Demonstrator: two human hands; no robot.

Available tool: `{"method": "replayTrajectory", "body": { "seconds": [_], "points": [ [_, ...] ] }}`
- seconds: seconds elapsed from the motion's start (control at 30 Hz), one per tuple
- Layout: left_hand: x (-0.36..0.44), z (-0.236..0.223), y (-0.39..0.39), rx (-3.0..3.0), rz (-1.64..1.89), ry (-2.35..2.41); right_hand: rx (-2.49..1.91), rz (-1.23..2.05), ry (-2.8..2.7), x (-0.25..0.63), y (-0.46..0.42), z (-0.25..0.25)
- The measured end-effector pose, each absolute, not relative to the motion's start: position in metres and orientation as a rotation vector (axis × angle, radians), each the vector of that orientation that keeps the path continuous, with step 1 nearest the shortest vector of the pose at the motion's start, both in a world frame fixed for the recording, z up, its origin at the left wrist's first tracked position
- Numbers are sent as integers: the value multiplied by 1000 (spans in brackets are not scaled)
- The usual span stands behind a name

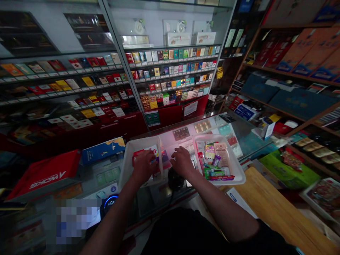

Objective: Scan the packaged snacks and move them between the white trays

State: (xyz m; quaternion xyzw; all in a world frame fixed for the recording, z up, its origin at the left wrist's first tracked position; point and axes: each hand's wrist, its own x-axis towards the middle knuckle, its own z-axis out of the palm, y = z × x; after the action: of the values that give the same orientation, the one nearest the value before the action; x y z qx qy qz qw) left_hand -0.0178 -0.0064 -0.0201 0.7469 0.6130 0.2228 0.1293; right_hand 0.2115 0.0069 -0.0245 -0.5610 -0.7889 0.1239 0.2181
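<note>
The left hand (143,166) is curved down over a red-and-white packet (152,153) lying in a white plastic tray (138,146), at the left of the glass tabletop (247,148); the grip is narrow, but whether the packet is held cannot be told. The right hand (182,162) is placed between that tray and a second white plastic tray (236,173), its grip spread wide, with nothing seen held. Assorted small packets (214,159) are heaped in the right tray, just beside the hand. A dark round object (175,180) is seen below the right hand. Shelves of cigarette packs (170,71) are ranged along the far side, and a wooden board (271,202) lies to the near right.
</note>
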Motion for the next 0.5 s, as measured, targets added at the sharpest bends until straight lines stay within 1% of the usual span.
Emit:
{"method": "replayTrajectory", "body": {
  "seconds": [0.5],
  "points": [
    [139,-12,-15,2449,541,1582,-1788,323,-2106,343,-7,-43]
  ]
}}
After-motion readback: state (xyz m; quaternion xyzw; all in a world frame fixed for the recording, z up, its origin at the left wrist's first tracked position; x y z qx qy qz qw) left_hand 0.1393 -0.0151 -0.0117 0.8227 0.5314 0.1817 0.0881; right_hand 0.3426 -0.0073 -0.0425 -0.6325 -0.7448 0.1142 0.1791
